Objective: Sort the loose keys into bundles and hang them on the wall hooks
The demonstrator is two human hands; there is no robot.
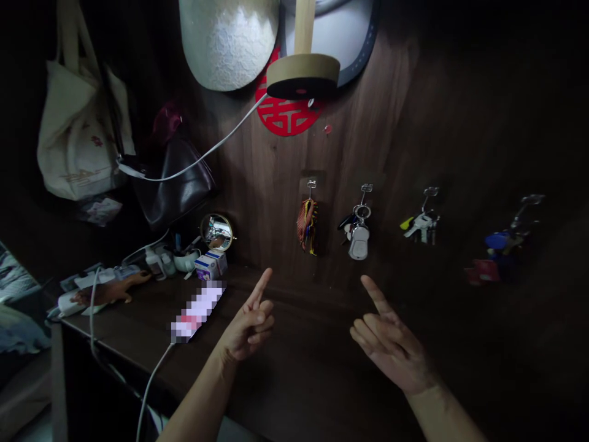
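Observation:
My left hand point(248, 322) hovers over the dark desk, index finger stretched up toward the wall and the other fingers curled. It is empty. Opposite it, my right hand point(391, 341) also points upward with its index finger, the rest bent loosely, nothing held. Beyond the fingertips, several bunches hang from wall hooks: a bundle of coloured bands or cords point(307, 224), keys with a pale fob point(359, 240), a smaller bunch of keys point(423, 227) and, far right, a dim bunch with a blue piece point(497, 240). Neither hand appears to touch them.
Left of my hands lies a lit phone point(197, 312) with a white cable. Behind it stand a small box point(210, 265), a round mirror point(217, 232) and small bottles point(155, 264). Bags point(85, 132) hang at left; a round-based lamp point(302, 75) and caps point(230, 46) hang above.

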